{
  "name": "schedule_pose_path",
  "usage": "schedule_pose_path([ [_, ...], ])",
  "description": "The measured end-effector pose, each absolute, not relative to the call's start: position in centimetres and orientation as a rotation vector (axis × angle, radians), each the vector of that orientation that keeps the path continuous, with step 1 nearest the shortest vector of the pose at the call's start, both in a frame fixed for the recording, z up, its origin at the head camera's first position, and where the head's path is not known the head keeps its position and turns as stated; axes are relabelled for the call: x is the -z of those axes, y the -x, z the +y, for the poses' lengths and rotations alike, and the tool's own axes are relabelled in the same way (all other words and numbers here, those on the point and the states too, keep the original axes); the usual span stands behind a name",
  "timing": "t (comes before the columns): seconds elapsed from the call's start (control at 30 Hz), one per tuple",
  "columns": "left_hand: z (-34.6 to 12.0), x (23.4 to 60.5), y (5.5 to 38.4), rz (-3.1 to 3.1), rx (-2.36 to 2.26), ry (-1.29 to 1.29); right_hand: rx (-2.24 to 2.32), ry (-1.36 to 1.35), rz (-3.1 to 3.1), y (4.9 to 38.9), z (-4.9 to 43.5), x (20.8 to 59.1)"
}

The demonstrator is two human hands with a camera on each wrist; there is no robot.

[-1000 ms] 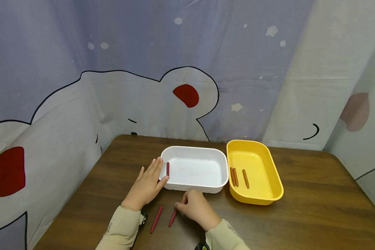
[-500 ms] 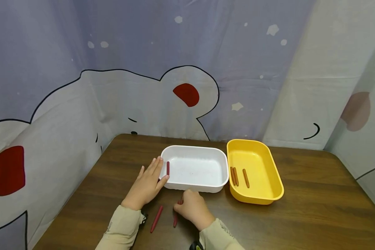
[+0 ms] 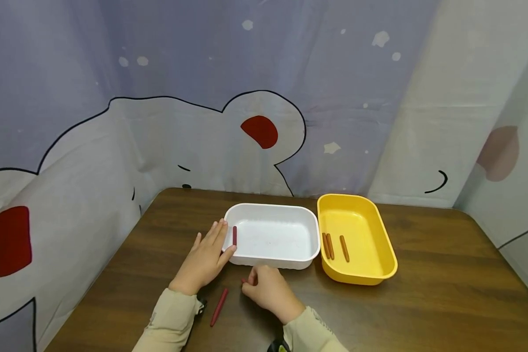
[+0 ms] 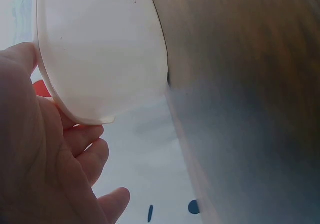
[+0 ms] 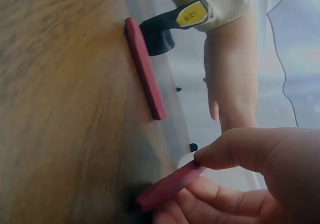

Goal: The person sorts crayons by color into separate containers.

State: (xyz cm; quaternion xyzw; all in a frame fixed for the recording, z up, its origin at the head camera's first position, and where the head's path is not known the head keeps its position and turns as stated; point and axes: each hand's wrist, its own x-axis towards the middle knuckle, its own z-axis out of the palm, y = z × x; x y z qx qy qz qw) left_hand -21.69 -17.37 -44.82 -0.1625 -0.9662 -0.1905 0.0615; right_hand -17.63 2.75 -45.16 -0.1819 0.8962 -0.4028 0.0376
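- Red stick point(image 5: 167, 188), pinched by right hand point(image 3: 269, 292), might be dropped if loosened.
- White tray point(image 3: 275, 235), touched by outstretched left hand point(image 3: 202, 260), might be tipped if pressed.

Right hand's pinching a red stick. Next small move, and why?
Probably lift the pinched red stick toward the white tray: the right hand is just in front of it, a similar stick already lies inside, and the left hand touches its left end.
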Motion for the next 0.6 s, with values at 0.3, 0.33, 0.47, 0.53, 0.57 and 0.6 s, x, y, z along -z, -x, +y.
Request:
schedule_pose_path([
  [0.3,-17.4,44.8,21.7,-2.923,0.576,0.483,1.424,0.602,2.483,18.1,3.3,44.6],
  [0.33,-17.4,44.8,21.7,-2.924,0.576,0.481,1.445,0.596,2.441,18.1,3.3,44.5],
  [0.47,-17.3,44.7,21.7,-2.935,0.581,0.472,1.543,0.537,2.271,18.2,3.6,43.9],
  [0.53,-17.3,44.7,21.8,-2.940,0.577,0.470,1.603,0.488,2.175,18.3,3.8,43.4],
  [0.57,-17.3,44.7,21.8,-2.940,0.581,0.471,1.632,0.461,2.135,18.3,3.9,43.2],
  [0.6,-17.3,44.7,21.8,-2.939,0.582,0.472,1.659,0.438,2.101,18.3,4.0,43.0],
])
